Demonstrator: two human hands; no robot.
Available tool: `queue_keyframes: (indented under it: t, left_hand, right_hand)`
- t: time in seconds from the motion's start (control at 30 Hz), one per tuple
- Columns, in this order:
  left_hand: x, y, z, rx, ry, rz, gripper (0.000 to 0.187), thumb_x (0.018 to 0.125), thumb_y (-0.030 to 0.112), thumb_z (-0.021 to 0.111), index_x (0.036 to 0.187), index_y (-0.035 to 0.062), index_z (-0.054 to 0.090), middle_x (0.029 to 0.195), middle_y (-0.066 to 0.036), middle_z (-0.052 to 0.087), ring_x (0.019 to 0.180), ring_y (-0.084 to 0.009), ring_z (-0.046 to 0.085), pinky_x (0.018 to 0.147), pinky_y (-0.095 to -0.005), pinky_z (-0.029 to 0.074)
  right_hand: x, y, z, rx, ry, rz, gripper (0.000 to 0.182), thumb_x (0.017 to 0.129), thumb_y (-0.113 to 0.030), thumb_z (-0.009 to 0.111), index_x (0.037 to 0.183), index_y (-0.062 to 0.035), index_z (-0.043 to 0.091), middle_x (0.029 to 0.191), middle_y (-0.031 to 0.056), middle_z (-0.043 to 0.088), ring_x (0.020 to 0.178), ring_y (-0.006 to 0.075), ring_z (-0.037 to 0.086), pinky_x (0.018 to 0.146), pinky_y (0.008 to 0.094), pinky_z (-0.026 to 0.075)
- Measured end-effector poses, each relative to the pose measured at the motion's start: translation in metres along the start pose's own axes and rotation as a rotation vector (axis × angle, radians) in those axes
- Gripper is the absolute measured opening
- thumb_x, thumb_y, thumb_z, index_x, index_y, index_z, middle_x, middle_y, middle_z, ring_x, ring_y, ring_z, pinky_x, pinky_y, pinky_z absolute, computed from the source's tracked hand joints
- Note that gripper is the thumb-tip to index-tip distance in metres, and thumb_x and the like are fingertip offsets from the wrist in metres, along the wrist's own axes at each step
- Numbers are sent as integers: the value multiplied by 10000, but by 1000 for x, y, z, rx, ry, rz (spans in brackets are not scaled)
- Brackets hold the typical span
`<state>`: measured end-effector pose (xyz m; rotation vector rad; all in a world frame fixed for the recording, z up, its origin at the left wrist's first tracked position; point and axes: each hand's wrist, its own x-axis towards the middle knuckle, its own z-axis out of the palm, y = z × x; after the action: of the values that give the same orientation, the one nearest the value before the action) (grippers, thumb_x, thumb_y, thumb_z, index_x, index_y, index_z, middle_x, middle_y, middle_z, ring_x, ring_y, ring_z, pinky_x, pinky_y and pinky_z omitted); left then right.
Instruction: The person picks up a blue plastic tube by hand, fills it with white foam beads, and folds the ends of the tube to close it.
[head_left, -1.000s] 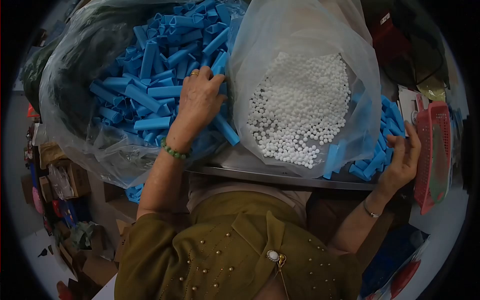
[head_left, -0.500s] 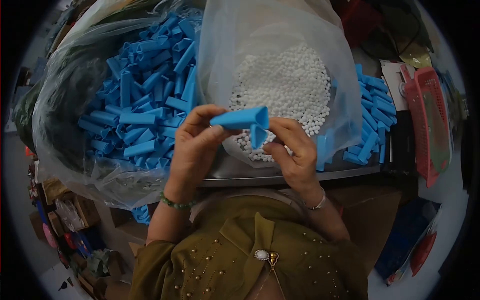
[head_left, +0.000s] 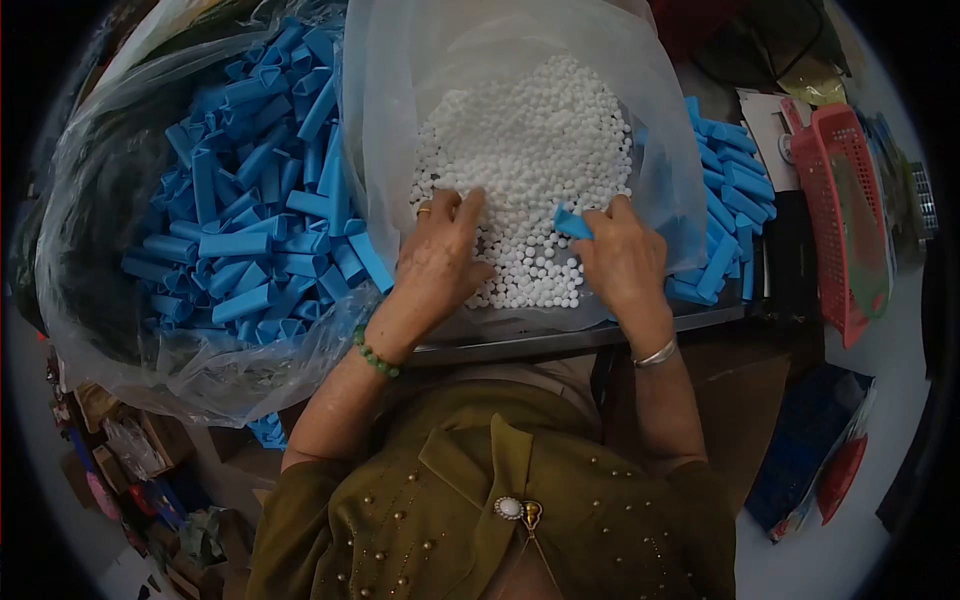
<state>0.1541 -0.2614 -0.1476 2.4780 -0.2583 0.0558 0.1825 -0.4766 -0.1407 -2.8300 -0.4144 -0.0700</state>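
Note:
White balls (head_left: 530, 130) lie spread on a clear plastic sheet in front of me. My left hand (head_left: 440, 248) rests at their left edge, fingers apart and touching the balls, with nothing seen in it. At the right edge of the balls, my right hand (head_left: 622, 255) is closed round a small blue piece (head_left: 572, 222), whose end sticks out to the left past the fingers. Left of my left hand, a clear bag (head_left: 85, 290) holds a heap of folded blue tubes (head_left: 240, 245).
More blue tubes (head_left: 735, 180) lie right of the plastic sheet. Beyond them are a black object (head_left: 788, 245) and a pink basket (head_left: 835, 200). The metal table edge (head_left: 520, 347) runs in front of my body. Boxes and bags stand below at both sides.
Both hands have moved apart and down to the balls. The blue tube that my left hand held is out of it; a tube now lies at the heap's right edge. The view has shifted slightly.

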Motion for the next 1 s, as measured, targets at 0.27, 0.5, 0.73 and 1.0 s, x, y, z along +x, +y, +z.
queue_keyframes:
  t: [0.27, 0.5, 0.73, 1.0]
  left_hand:
    - [15, -9, 20, -434, -16, -248, 390, 751, 42, 716, 1110, -7, 572, 974, -103, 580, 814, -199, 588, 719, -320, 496]
    - [13, 10, -10, -654, 33, -58, 307, 757, -51, 693, 1050, 20, 632, 952, -62, 600, 785, -108, 568, 620, -231, 471]
    - [15, 21, -18, -440, 129, 153, 397, 728, -95, 697, 1095, 51, 659, 951, -57, 624, 784, -132, 592, 628, -243, 478]
    - [11, 15, -15, -795, 45, 49, 374, 776, -75, 689, 1130, 38, 653, 961, -41, 656, 801, -83, 590, 655, -227, 478]
  right_hand:
    - [5, -23, 26, 412, 72, -79, 259, 697, -90, 764, 934, -34, 677, 862, 113, 576, 677, 244, 606, 594, 359, 485]
    - [-2, -26, 21, 983, -4, 81, 216, 746, 12, 717, 957, 2, 666, 876, 34, 582, 657, 84, 539, 564, 239, 427]
    - [-6, -32, 21, 950, 42, 73, 226, 772, 39, 700, 991, 16, 652, 929, 31, 571, 746, 95, 605, 629, 239, 485]
    - [-8, -32, 30, 1113, 43, 75, 238, 777, 0, 724, 1008, 4, 667, 966, 57, 610, 772, 116, 612, 632, 259, 493]
